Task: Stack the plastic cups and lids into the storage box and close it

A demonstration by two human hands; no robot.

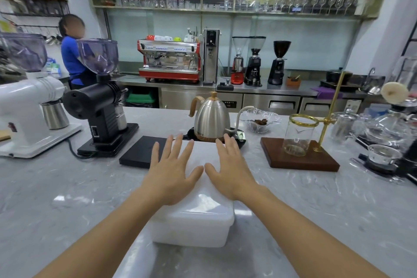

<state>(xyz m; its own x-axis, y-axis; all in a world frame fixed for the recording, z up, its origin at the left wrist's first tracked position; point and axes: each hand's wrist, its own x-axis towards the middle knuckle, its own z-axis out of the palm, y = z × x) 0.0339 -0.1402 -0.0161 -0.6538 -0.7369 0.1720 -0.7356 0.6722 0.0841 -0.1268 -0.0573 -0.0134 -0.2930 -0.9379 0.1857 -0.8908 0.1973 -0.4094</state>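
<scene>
A white translucent storage box (191, 230) stands on the marble counter right in front of me, with its lid (203, 205) lying on top of it. My left hand (171, 171) lies flat on the lid's left half, fingers spread. My right hand (230, 169) lies flat on the lid's right half, fingers spread too, its thumb almost touching the left thumb. Neither hand holds anything. No cups or loose lids show; the box walls hide whatever is inside.
Behind the box sit a black scale (140, 151) and a steel gooseneck kettle (211, 119). A black grinder (101, 106) and a white grinder (27, 106) stand left. A glass dripper stand on a wooden base (300, 156) stands right. A person in blue (72, 56) works at the back left.
</scene>
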